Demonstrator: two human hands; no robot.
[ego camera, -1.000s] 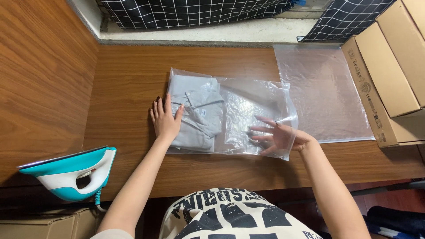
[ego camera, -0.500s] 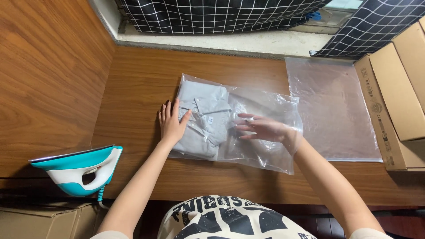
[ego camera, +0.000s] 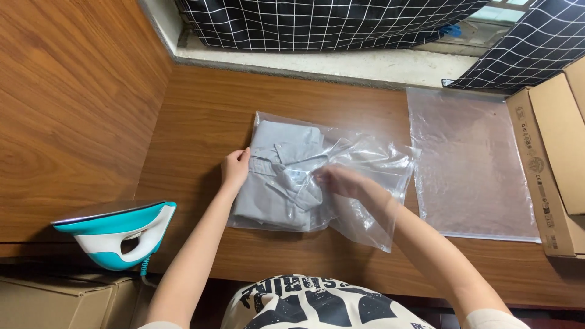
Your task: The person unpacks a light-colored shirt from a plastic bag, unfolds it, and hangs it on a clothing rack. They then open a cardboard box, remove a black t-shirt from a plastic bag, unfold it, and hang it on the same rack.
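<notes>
We have a folded grey shirt point(ego camera: 281, 176) inside a clear bag point(ego camera: 365, 183), lying flat on the wood surface point(ego camera: 201, 122) right between our hands. Left hand point(ego camera: 235, 169) rests flat w/ fingers together on the bag's left edge, pressing it down. Right hand point(ego camera: 341, 181) sits on the bag's middle, fingers curled over the crinkled film; can't tell if it pinches plastic or just pushes, since the film blurs it.

Handling, as we judge it: the shirt is soft, light, floppy, so it'll sag if lifted by one end. The bag is thin, slick and crumply, prob. slides on the wood and over the cloth. Best grip looks like both short ends at once, or under the folded shirt w/ flat palms, not the loose film.

Bag's long axis runs left-right across us. The shirt fills the left part, under and beside our left hand; the loose, slack end points right, past our right hand.

Further right of the right hand lies a 2nd flat empty bag point(ego camera: 469, 164), then cardboard boxes point(ego camera: 560, 152). Left of and nearer than the left hand stands a teal-white iron point(ego camera: 116, 234).
</notes>
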